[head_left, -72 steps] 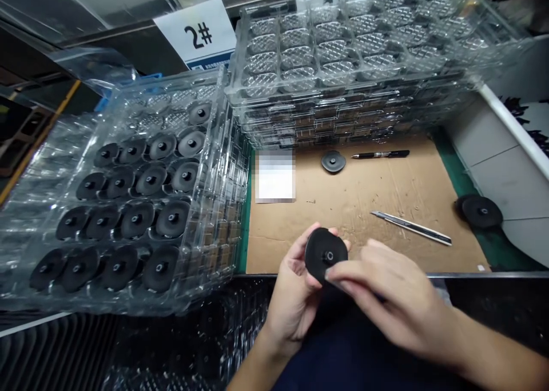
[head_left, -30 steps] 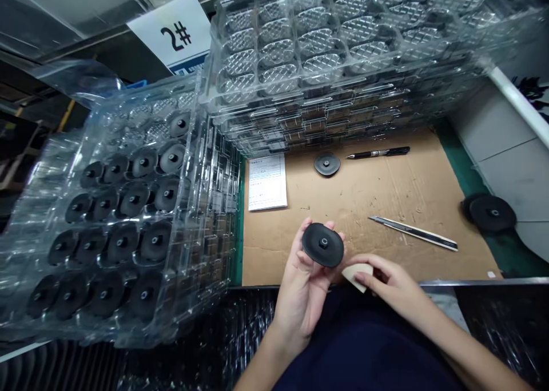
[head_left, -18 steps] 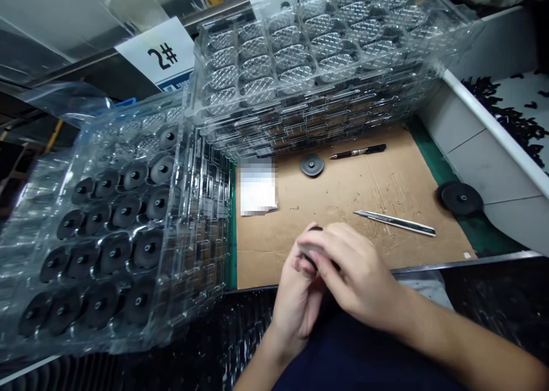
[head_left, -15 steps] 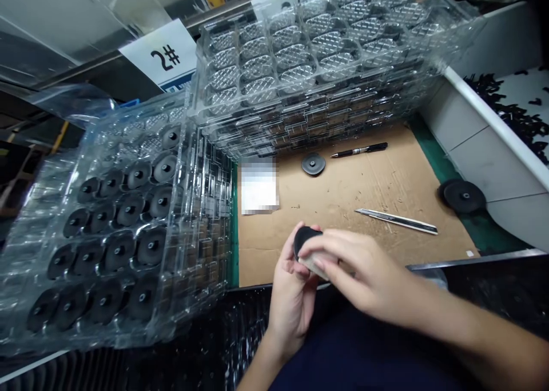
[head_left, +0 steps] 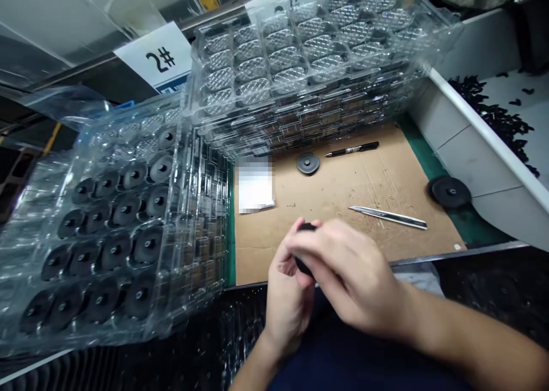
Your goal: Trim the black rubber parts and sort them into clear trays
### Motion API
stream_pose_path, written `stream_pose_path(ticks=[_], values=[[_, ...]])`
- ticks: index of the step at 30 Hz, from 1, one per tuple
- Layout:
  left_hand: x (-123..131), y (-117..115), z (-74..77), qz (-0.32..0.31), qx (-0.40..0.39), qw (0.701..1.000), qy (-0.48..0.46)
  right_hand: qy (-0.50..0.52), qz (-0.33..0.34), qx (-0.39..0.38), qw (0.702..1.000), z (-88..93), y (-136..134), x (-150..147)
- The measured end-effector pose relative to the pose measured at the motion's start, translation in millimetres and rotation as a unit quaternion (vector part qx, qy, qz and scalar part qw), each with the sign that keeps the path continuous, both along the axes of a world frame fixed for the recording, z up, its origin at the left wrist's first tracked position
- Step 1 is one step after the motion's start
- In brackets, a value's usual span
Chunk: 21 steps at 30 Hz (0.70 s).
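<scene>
In my left hand (head_left: 286, 291), fingers curled round its edge, is a black rubber-like disc (head_left: 305, 266). My right hand (head_left: 354, 274) is closed over the front of the disc, and its fingers cover most of it. Whatever those fingers pinch is hidden. Beyond the hands, a similar dark disc with a small centre stub (head_left: 307, 163) lies on the cardboard sheet (head_left: 309, 194). A slim utility knife (head_left: 388, 216) rests to the right, and a black pen (head_left: 352, 149) lies further back.
A stack of clear trays (head_left: 295, 99) with bare pockets stands at the back. On the left, another clear tray (head_left: 169, 231) holds several rows of black discs. More discs (head_left: 450, 191) sit by the right-hand white panel (head_left: 480, 145), with small black pieces (head_left: 493, 114) beyond it.
My right hand has closed further over the disc. The pale surface seen under its fingers before is now hidden. The whole view has shifted slightly.
</scene>
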<state>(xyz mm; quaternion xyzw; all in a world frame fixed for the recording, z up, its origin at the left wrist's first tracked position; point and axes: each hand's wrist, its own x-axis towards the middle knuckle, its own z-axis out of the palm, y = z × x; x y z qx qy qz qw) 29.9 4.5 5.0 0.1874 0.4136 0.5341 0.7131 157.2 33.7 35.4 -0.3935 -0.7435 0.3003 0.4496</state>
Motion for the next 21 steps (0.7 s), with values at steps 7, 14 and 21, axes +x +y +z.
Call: stream_pose_path(ticks=[7,14,21], values=[[-2,3,-4.2,0.001,-0.016,0.999,-0.045,-0.059,0.064,-0.088,0.992,-10.8,-16,30],[-1,6,-0.5,0.009,0.008,0.999,-0.042,-0.095,-0.051,-0.065,0.992,-7.6,-16,23],[-5,7,0.3,0.019,-0.017,1.000,-0.018,-0.062,0.030,-0.076,0.995,-3.3,-17,23]])
